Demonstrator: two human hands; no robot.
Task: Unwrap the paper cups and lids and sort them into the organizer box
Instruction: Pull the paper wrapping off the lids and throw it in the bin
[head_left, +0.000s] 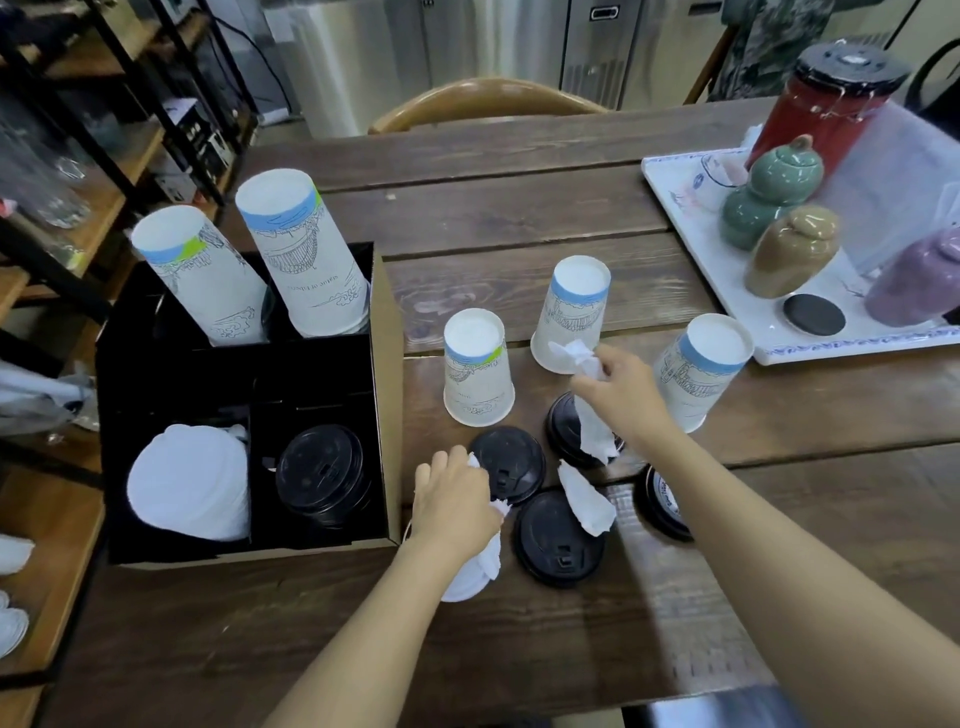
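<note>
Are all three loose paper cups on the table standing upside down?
Yes. The three cups stand base-up, rims on the table.

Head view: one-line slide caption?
Both hands pinch white wrappers above black lids beside the organizer box.

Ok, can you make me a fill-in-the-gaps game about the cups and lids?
1. Loose on the table stand ___ cups, all upside down.
2. The lids on the table are coloured ___.
3. The right hand pinches a strip of white ___.
4. In the box, the two cup stacks fill the ___ compartments.

Missing words: three; black; paper; far
</note>
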